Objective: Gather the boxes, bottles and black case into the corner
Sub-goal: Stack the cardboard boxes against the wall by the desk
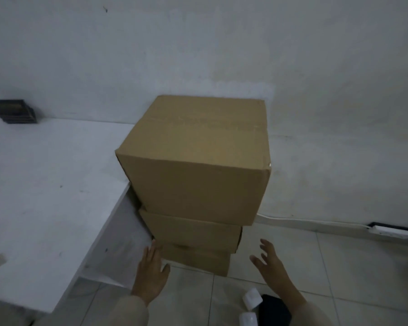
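Three brown cardboard boxes stand stacked on the tiled floor against the white wall, beside a white table. The top box [196, 161] is the largest, and it overhangs the middle box [193, 231] and the bottom box [198, 260]. My left hand [151, 271] is open, fingers spread, close to the bottom box's left corner. My right hand [269, 262] is open just right of the stack, touching nothing. Two white bottles [252, 298] [247, 320] and a black case [273, 311] lie on the floor below my right arm, partly hidden by it.
The white table [45, 196] fills the left side, with a small dark object [14, 111] at its back against the wall. A white cable runs along the wall base to a power strip [391, 231] on the right. Tiled floor lies right of the stack.
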Demonstrator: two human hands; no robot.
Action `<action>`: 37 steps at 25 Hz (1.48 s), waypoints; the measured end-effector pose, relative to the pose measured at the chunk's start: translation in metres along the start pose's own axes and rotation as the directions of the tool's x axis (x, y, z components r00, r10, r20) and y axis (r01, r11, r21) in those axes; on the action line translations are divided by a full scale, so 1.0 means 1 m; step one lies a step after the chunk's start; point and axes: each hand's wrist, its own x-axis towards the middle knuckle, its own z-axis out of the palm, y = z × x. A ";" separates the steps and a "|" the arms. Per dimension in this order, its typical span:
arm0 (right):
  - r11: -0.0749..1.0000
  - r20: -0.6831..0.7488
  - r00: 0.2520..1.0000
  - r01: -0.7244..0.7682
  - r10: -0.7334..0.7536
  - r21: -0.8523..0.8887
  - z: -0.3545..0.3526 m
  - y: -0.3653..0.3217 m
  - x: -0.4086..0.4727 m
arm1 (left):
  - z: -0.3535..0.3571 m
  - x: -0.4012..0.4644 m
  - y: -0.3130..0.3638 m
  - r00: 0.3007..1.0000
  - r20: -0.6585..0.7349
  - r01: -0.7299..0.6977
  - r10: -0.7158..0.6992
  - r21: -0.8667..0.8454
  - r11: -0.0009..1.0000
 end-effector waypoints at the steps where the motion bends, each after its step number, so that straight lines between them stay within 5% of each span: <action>1: 0.998 -0.018 0.998 0.053 -0.054 -0.018 0.011 0.008 0.015 | 0.012 0.014 -0.009 0.999 -0.032 -0.008 0.006 -0.041 0.999; 5: 0.916 -0.179 0.902 0.400 -0.394 0.001 0.048 0.031 0.089 | 0.056 0.093 -0.035 0.958 -0.271 -0.167 0.092 -0.268 0.949; 9: 0.779 -0.343 0.800 0.581 -0.493 0.235 0.078 0.047 0.137 | 0.097 0.151 -0.048 0.841 -0.515 -0.338 0.166 -0.262 0.904; 13: 0.648 -0.464 0.689 0.710 -0.558 0.275 0.098 0.063 0.161 | 0.130 0.171 -0.067 0.745 -0.613 -0.510 0.262 -0.270 0.817; 18: 0.567 -0.437 0.609 0.788 -0.662 0.240 0.097 0.075 0.170 | 0.111 0.187 -0.087 0.711 -0.701 -0.479 0.053 -0.428 0.766; 21: 0.577 -0.409 0.603 0.792 -0.685 0.199 0.090 0.079 0.170 | 0.076 0.193 -0.095 0.770 -0.638 -0.455 -0.010 -0.559 0.693; 24: 0.588 -0.390 0.611 0.786 -0.689 0.191 0.088 0.079 0.171 | 0.060 0.198 -0.094 0.799 -0.601 -0.399 -0.009 -0.542 0.739; 37: 0.574 -0.559 0.540 0.808 -0.630 0.134 0.090 0.086 0.176 | 0.072 0.216 -0.089 0.680 -0.728 -0.509 -0.085 -0.552 0.660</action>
